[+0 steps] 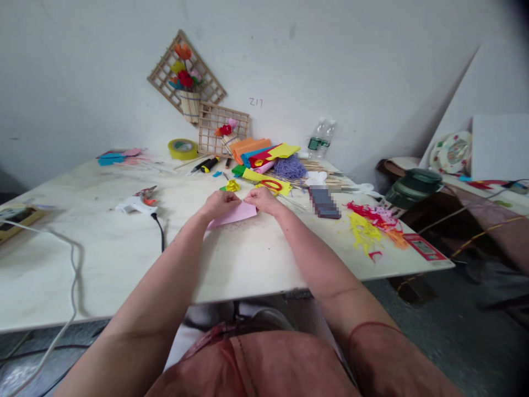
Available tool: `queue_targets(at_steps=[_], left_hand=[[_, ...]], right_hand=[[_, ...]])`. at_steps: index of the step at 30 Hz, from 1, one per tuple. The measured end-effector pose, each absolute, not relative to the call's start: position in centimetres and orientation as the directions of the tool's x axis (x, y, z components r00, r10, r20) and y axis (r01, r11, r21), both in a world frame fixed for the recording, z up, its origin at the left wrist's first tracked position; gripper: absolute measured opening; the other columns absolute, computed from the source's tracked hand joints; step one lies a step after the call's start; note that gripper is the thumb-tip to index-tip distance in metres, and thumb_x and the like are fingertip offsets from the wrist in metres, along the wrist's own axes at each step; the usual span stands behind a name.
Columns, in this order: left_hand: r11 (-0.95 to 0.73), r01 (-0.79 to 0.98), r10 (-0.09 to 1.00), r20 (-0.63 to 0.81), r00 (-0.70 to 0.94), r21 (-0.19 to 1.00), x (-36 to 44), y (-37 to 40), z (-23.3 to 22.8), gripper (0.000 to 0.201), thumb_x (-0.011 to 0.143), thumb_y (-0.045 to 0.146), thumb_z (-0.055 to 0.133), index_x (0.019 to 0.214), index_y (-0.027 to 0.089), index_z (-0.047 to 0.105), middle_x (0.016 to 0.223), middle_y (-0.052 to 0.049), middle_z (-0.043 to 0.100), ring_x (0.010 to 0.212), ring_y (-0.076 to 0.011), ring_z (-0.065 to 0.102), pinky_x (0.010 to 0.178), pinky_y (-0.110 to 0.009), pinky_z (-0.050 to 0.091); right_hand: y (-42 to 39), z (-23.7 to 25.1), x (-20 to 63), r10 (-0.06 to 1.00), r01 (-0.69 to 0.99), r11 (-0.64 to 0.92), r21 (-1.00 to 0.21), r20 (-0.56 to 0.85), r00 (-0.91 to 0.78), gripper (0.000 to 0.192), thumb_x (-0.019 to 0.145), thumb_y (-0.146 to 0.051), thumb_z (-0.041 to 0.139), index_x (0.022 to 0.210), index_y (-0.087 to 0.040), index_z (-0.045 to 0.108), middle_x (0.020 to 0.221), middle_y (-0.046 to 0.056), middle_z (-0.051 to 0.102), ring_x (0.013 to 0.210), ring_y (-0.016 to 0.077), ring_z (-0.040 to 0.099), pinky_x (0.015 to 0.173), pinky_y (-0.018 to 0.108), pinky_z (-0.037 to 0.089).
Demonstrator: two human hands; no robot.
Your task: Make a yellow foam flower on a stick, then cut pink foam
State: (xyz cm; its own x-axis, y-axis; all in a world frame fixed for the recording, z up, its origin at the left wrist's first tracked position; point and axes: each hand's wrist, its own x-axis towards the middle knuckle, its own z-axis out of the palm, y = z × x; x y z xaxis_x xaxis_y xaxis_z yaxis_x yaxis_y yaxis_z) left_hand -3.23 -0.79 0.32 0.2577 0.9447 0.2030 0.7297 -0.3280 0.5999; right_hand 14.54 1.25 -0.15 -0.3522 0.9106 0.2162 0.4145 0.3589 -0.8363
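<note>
The sheet (235, 216), pink, is located on the table (243, 264), centred between both hands. Left hand (221, 204): thumb and fingers pinch the sheet's edge at 12 o'clock. Right hand (262, 199): fingertips pinch the same edge at 1 o'clock, near the left fingertips. Positions relative to the sheet: flower (232, 186), yellow, at 12 o'clock; scissors (271, 182) at 2 o'clock; phone (324, 202) at 3 o'clock; glue gun (138, 205) at 9 o'clock; tape (182, 149) at 11 o'clock.
</note>
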Motion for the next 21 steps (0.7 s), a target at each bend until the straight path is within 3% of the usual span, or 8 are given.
queue_targets(at_steps=[7, 12, 21], left_hand=[[-0.327, 0.748, 0.945, 0.212, 0.249, 0.578, -3.39, -0.59, 0.20, 0.032, 0.069, 0.044, 0.050, 0.073, 0.017, 0.067, 0.071, -0.002, 0.064, 0.063, -0.0146, 0.052, 0.051, -0.022, 0.035], [-0.313, 0.750, 0.950, 0.201, 0.241, 0.582, -3.49, -0.41, 0.00, 0.032, 0.068, 0.044, 0.050, 0.075, 0.018, 0.067, 0.073, -0.002, 0.065, 0.065, -0.0154, 0.054, 0.053, -0.023, 0.037], [-0.298, 0.780, 0.955, 0.176, 0.240, 0.550, -3.02, -0.90, 0.56, 0.031, 0.068, 0.045, 0.052, 0.075, 0.019, 0.067, 0.074, -0.002, 0.066, 0.066, -0.0159, 0.054, 0.053, -0.023, 0.035]], right_hand=[[1.31, 0.09, 14.88, 0.942, 0.294, 0.085, -0.952, -0.019, -0.336, 0.016, 0.081, -0.021, 0.047, 0.076, -0.011, 0.059, 0.053, -0.001, 0.057, 0.046, 0.0102, 0.054, 0.045, 0.020, 0.043], [1.01, 0.37, 15.02, 0.943, 0.369, 0.160, -0.916, 0.032, -0.330, 0.007, 0.074, -0.016, 0.057, 0.069, -0.011, 0.059, 0.054, -0.001, 0.057, 0.047, 0.0086, 0.054, 0.046, 0.019, 0.045], [1.30, -0.38, 14.40, 0.955, 0.442, 0.212, -0.872, 0.089, -0.283, 0.010, 0.069, -0.016, 0.060, 0.061, -0.013, 0.056, 0.053, -0.002, 0.054, 0.047, 0.0088, 0.053, 0.047, 0.019, 0.043]])
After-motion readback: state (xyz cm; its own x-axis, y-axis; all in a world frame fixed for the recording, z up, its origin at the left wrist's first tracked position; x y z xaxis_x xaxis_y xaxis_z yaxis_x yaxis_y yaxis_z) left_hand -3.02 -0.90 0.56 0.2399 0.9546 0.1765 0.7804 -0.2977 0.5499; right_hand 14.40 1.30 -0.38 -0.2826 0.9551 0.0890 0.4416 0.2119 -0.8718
